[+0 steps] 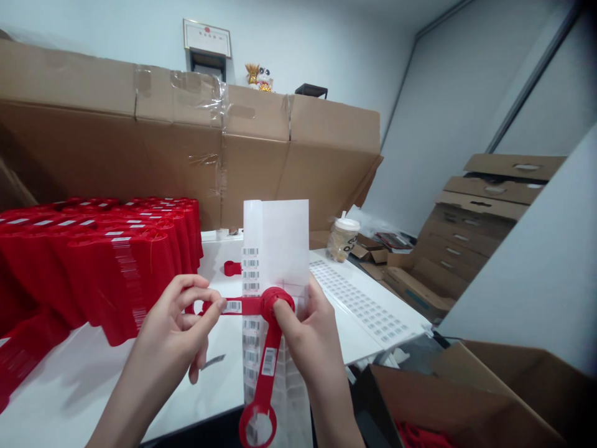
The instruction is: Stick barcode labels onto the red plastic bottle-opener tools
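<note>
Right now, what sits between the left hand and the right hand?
In the head view, a red strap with a barcode label bridges left hand and right hand; the label sheet stands behind it.

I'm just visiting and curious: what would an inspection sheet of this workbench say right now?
Surface: white table, its left side taken up by red stacks.
Job's things: two red plastic strips bearing barcode stickers, crossed at a round hub, in front of an upright barcode sticker sheet.
Clutter: stacked red strips at left, a loose red piece, a second sticker sheet lying flat, a lidded cup.
Grips: left hand pinches the horizontal strip at its sticker; right hand presses its thumb on the hub.
Cables: nothing seen.
Surroundings: big cardboard box behind, flattened cartons at right, open carton lower right.
</note>
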A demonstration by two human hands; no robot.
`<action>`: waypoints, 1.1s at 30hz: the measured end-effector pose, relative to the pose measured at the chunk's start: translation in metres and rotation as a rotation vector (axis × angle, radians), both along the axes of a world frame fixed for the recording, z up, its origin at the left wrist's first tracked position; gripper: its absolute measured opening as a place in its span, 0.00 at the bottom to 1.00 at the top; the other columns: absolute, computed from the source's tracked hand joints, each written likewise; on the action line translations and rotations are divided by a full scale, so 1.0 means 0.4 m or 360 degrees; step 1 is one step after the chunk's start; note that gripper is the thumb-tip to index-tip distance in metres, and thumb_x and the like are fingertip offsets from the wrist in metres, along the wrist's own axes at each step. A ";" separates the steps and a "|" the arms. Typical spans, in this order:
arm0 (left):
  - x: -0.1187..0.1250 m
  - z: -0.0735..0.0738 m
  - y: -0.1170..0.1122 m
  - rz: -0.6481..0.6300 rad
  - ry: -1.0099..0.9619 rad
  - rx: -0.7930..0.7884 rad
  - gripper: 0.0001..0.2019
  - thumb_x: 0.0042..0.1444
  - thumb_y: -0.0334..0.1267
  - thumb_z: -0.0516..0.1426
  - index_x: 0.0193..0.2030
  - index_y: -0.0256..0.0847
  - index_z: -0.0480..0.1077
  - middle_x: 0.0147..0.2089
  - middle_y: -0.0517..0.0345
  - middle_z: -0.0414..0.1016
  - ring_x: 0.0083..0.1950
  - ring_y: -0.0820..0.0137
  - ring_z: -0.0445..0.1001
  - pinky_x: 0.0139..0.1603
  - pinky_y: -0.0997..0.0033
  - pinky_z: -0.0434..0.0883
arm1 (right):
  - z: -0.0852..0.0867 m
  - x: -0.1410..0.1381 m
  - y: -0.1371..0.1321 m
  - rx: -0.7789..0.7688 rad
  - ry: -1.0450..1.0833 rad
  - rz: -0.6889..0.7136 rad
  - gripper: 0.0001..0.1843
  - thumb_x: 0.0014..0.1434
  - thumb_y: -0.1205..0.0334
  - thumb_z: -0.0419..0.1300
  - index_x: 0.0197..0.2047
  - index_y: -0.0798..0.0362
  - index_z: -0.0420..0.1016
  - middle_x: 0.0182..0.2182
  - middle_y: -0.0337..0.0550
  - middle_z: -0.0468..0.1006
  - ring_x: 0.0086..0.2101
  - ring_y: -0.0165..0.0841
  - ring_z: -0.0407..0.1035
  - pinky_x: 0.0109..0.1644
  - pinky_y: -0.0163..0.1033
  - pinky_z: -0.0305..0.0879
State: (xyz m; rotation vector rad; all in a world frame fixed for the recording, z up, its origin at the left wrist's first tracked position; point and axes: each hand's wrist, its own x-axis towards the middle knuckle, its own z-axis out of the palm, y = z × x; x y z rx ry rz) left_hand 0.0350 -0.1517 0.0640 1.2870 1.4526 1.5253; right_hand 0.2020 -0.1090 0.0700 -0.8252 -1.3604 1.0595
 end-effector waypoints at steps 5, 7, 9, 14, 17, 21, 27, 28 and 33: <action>0.012 -0.003 -0.004 0.0058 -0.0016 0.0032 0.18 0.58 0.50 0.62 0.45 0.48 0.58 0.38 0.67 0.73 0.12 0.83 0.63 0.07 0.81 0.63 | 0.008 -0.001 -0.012 0.0000 -0.0008 0.0006 0.16 0.57 0.64 0.62 0.49 0.48 0.75 0.45 0.46 0.83 0.43 0.42 0.79 0.44 0.43 0.77; 0.018 -0.001 -0.008 0.0073 -0.0029 0.0032 0.18 0.57 0.49 0.63 0.45 0.48 0.58 0.38 0.68 0.73 0.13 0.82 0.65 0.08 0.81 0.63 | 0.008 -0.001 -0.014 -0.0013 -0.0001 -0.0004 0.15 0.57 0.63 0.62 0.49 0.48 0.75 0.44 0.46 0.84 0.42 0.42 0.80 0.43 0.44 0.77; 0.020 0.001 -0.011 0.0075 -0.0038 0.0033 0.18 0.57 0.48 0.63 0.45 0.48 0.58 0.37 0.69 0.73 0.13 0.81 0.64 0.07 0.81 0.63 | 0.007 -0.001 -0.013 -0.0022 0.0013 -0.0018 0.15 0.57 0.63 0.62 0.48 0.49 0.75 0.44 0.46 0.84 0.42 0.42 0.80 0.42 0.44 0.78; 0.020 -0.003 -0.012 0.0063 -0.0050 0.0041 0.18 0.57 0.47 0.63 0.44 0.48 0.57 0.36 0.69 0.72 0.13 0.82 0.63 0.07 0.81 0.63 | 0.004 -0.001 -0.006 -0.0034 0.0049 0.0009 0.15 0.57 0.64 0.62 0.49 0.49 0.74 0.44 0.47 0.83 0.41 0.42 0.80 0.41 0.43 0.78; 0.019 -0.009 -0.008 0.0056 -0.0046 0.0049 0.17 0.57 0.48 0.62 0.44 0.48 0.57 0.37 0.69 0.72 0.13 0.82 0.63 0.07 0.80 0.63 | 0.004 -0.001 -0.004 -0.0042 0.0047 0.0020 0.15 0.57 0.64 0.62 0.49 0.49 0.74 0.44 0.46 0.83 0.42 0.41 0.79 0.42 0.43 0.78; 0.018 -0.011 -0.003 0.0051 -0.0043 0.0052 0.16 0.58 0.47 0.61 0.44 0.48 0.57 0.36 0.70 0.71 0.13 0.82 0.63 0.07 0.81 0.63 | 0.007 -0.001 -0.004 -0.0031 0.0050 0.0022 0.14 0.57 0.64 0.62 0.48 0.49 0.74 0.43 0.46 0.83 0.41 0.41 0.79 0.42 0.42 0.78; 0.019 -0.006 -0.005 0.0028 -0.0065 0.0041 0.16 0.57 0.42 0.62 0.43 0.48 0.58 0.36 0.71 0.71 0.14 0.81 0.66 0.08 0.81 0.64 | 0.002 -0.001 -0.001 -0.0025 0.0029 -0.0018 0.14 0.56 0.62 0.63 0.48 0.49 0.74 0.43 0.47 0.83 0.41 0.42 0.80 0.41 0.42 0.78; 0.018 -0.006 -0.007 0.0022 -0.0077 0.0042 0.16 0.57 0.42 0.62 0.43 0.48 0.58 0.36 0.70 0.71 0.14 0.80 0.67 0.08 0.81 0.64 | -0.001 0.000 0.000 -0.0025 0.0026 -0.0026 0.14 0.57 0.62 0.63 0.48 0.49 0.74 0.43 0.47 0.83 0.40 0.42 0.79 0.40 0.42 0.78; -0.001 -0.004 -0.018 -0.0113 -0.0161 -0.0021 0.17 0.58 0.47 0.63 0.44 0.48 0.59 0.39 0.68 0.73 0.10 0.82 0.65 0.05 0.83 0.59 | -0.019 0.006 0.015 -0.0011 0.0039 -0.0036 0.14 0.58 0.62 0.62 0.48 0.48 0.74 0.45 0.46 0.83 0.41 0.41 0.79 0.40 0.41 0.77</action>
